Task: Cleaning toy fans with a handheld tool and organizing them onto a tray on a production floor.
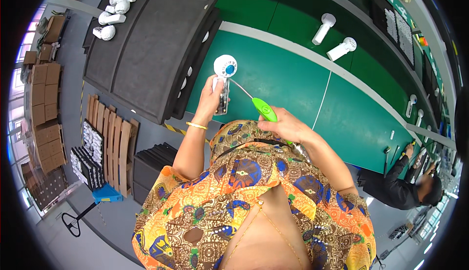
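My left hand is closed round the handle of a small white handheld fan, held upright over the green bench. Its round head has a blue centre and a ring of dark slots. The handle's side facing right looks open or see-through, with dark parts showing inside. In my right hand is a screwdriver-like tool with a bright green handle and a thin metal shaft. The shaft slants up and left, its tip at the fan's neck; whether it touches, I cannot tell.
Stacked dark grey trays stand left of the bench, with several white fans on top. Two more white fans lie beyond a pale rail. At the far right a person in dark clothes works at the bench. Wooden pallets stand lower left.
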Tool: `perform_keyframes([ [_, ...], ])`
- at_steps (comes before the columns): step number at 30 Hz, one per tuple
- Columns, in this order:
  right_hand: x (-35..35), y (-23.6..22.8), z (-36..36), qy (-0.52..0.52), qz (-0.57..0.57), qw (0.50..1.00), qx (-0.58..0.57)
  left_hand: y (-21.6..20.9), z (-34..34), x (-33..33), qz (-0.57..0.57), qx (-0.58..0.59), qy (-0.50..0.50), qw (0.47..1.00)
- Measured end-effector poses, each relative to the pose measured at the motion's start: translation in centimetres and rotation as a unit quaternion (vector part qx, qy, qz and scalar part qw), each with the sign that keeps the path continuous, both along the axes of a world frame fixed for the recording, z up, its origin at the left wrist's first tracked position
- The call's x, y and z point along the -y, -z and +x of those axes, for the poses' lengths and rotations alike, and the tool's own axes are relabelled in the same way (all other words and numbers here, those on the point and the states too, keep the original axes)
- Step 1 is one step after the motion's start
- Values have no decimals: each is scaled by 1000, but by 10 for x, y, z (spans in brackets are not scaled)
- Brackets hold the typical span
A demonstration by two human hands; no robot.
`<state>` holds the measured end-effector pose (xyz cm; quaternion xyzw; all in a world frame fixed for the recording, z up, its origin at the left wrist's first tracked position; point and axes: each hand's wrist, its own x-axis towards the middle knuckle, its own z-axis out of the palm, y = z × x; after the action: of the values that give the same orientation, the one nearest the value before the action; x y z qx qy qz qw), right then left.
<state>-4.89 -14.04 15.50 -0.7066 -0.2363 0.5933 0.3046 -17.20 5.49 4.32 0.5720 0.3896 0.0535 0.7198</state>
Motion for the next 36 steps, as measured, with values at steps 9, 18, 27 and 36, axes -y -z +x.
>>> perform_keyframes([
  [9, 1, 5, -7, -113, -22, 993, 28, 9, -1, -7, -35, 47, 40, 997],
  [18, -4, 12, -16, -171, -41, 982, 73, 19, 2, -12, -42, 43, 44, 997],
  [27, -8, -11, 9, -107, 31, 989, 100, -9, 52, -40, -71, 52, 47, 995],
  [36, 22, 90, 107, 149, -6, 984, -92, 96, 315, -74, 319, 55, 48, 945],
])
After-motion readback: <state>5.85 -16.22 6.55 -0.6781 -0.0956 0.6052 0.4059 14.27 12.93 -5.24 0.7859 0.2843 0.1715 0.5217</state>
